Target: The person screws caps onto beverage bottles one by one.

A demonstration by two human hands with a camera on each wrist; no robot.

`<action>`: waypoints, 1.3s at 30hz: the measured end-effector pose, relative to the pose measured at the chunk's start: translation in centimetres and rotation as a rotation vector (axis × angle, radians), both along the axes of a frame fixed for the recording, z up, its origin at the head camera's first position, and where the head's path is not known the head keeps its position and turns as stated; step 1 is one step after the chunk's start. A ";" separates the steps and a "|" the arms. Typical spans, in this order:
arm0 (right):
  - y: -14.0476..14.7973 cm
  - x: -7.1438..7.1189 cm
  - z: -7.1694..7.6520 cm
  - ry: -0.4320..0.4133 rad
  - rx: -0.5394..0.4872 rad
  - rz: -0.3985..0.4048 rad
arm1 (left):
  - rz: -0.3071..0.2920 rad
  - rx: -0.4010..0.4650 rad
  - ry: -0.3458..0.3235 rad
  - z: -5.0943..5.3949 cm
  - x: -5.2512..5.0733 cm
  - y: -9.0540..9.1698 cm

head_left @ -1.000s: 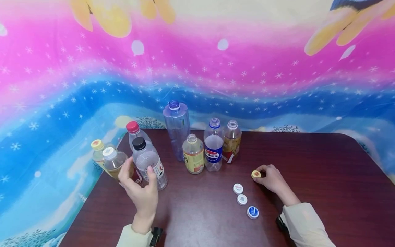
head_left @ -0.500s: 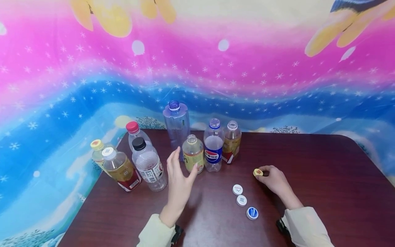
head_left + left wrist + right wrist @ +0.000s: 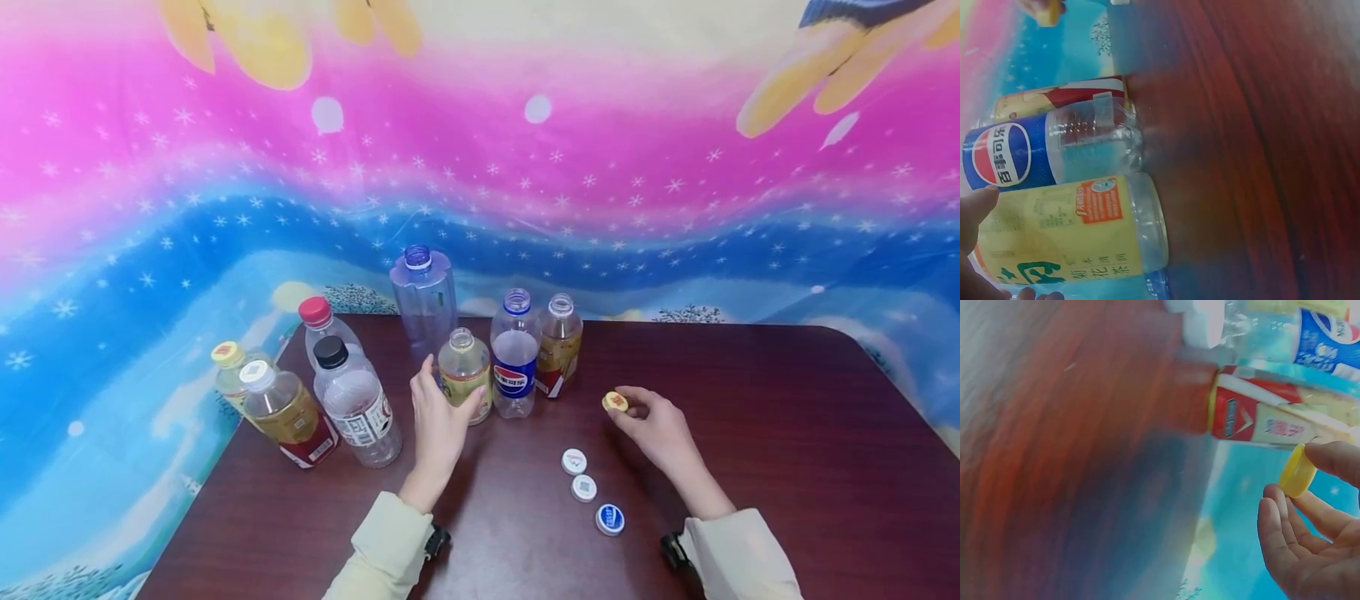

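Left wrist: left fingers point(image 3: 979, 206) apart around "菊花茶" bottle point(image 3: 1066, 231); right fingers point(image 3: 1339, 461) pinch yellow cap point(image 3: 1299, 474).

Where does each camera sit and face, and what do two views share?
Head: on the head, facing forward and down at the table; left hand, right hand and sleeves show.
Left wrist: on that wrist, facing the bottles; parts of both hands show.
Right wrist: likewise, facing the yellow cap; right hand shows.
Wrist views share the cola bottle.
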State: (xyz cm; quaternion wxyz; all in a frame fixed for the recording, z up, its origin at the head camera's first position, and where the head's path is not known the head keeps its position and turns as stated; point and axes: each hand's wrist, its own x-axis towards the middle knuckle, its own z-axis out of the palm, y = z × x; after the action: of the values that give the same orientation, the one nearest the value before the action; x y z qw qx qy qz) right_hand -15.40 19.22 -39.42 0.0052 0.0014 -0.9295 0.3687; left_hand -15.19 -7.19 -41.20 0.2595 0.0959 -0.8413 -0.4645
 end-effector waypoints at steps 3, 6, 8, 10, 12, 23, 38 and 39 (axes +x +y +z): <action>-0.7 0.7 1.1 0.031 -0.031 0.014 | 0.007 -0.006 -0.017 -0.1 -0.1 -0.1; -1.5 1.2 2.2 0.059 -0.059 0.032 | 0.013 0.005 -0.021 -0.2 -0.2 -0.2; -2.0 1.5 2.8 0.076 -0.071 0.038 | 0.016 0.015 -0.019 -0.2 -0.2 -0.2; -2.4 1.8 3.4 0.091 -0.077 0.039 | 0.015 0.027 -0.019 -0.3 -0.1 -0.3; -2.7 2.1 3.8 0.103 -0.077 0.041 | 0.014 0.038 -0.019 -0.4 0.1 -0.3; -3.8 3.1 5.1 0.215 -0.024 0.062 | -0.070 0.023 0.018 -0.8 1.7 -0.3; -6.3 3.9 6.3 0.392 -0.090 0.146 | -0.258 -0.048 -0.054 -0.3 5.6 2.9; -6.5 3.9 6.3 0.399 -0.094 0.157 | -0.266 -0.047 -0.063 -0.3 5.7 3.0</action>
State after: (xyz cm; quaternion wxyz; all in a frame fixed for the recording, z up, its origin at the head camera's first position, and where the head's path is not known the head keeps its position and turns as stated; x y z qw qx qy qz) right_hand -11.46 12.75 -33.15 0.1605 0.1464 -0.8890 0.4031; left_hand -9.45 -4.19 -41.49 0.1712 -0.0081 -0.8649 -0.4718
